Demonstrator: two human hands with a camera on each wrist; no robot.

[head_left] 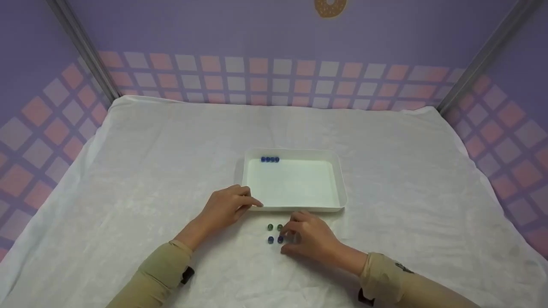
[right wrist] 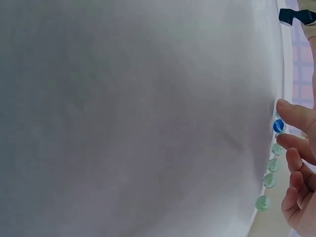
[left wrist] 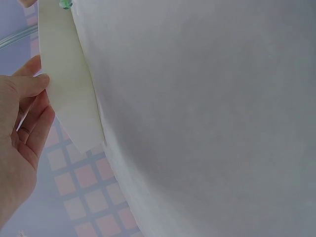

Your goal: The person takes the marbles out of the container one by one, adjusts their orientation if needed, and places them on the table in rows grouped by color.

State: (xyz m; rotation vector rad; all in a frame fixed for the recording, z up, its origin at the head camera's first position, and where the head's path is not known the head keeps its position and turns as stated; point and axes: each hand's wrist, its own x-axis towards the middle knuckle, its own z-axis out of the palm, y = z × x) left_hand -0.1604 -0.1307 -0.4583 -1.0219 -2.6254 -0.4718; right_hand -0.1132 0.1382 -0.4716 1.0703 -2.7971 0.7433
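Observation:
My left hand (head_left: 231, 204) pinches the near-left rim of a white rectangular tray (head_left: 299, 209); in the left wrist view the thumb lies against the outer wall and the fingers are behind it. Inside, several blue marbles (head_left: 270, 159) form a short row along the far wall. My right hand (head_left: 310, 237) is low over the cloth in front of the tray, thumb and index finger spread around a blue marble (right wrist: 279, 125), a small gap showing at the thumb. Another blue marble (head_left: 270, 240) lies to its left. Behind are green marbles (head_left: 270, 227); the right hand partly covers the group.
A wrinkled white cloth (head_left: 171, 145) covers the table. Purple walls with pink and white squares (head_left: 282, 66) rise along the back and both sides, with grey posts (head_left: 85, 49) at the corners. More green marbles (right wrist: 269, 179) line up beside the right hand in its wrist view.

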